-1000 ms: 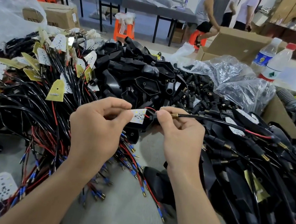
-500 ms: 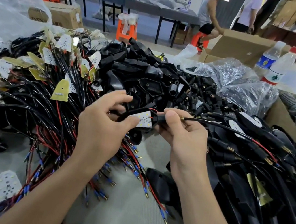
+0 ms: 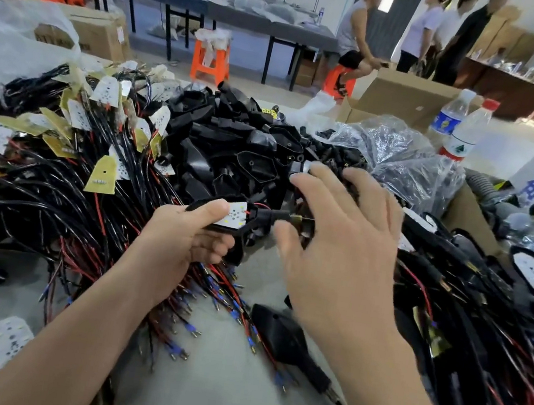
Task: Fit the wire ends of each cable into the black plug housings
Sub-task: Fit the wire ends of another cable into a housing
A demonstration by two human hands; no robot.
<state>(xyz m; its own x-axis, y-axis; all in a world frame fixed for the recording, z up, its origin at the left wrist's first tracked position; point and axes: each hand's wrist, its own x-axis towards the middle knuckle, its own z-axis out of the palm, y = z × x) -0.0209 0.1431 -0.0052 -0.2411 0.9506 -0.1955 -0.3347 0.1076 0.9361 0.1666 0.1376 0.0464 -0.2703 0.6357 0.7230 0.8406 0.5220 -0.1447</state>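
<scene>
Head view, observer one: left grip (image 3: 184,238), a bare hand, is closed on a black plug housing (image 3: 258,217). The thumb is on top beside the white dotted board (image 3: 234,214) seated in it, and the fingers are curled underneath. It is held above the grey worktop (image 3: 213,388), at the near edge of the heap of loose housings (image 3: 232,148).

Observer two: And the cable?

One: A brass-collared cable end (image 3: 296,219) sticks out of the housing's neck to the right. A short red wire loops from the board into that neck.

Two: Right grip (image 3: 338,247)?

One: Open, fingers spread, holding nothing. It is motion-blurred, with the fingertips out over the heap. Half a second ago it pinched the cable right at the neck; now it has let go and moved up and away. The left grip has not changed its hold.

Two: Anything else different?

One: The camera has tipped up. More of the room shows, with people standing at the back right.

Two: Surroundings?

One: Tangle of black and red cables (image 3: 51,198) to the left, carrying yellow and white boards. Blue-sleeved wire ends (image 3: 179,350) fan out onto the worktop below the left wrist. One loose housing (image 3: 283,336) lies under the right forearm. Clear plastic bags (image 3: 401,153) and two water bottles (image 3: 464,127) are far right.
</scene>
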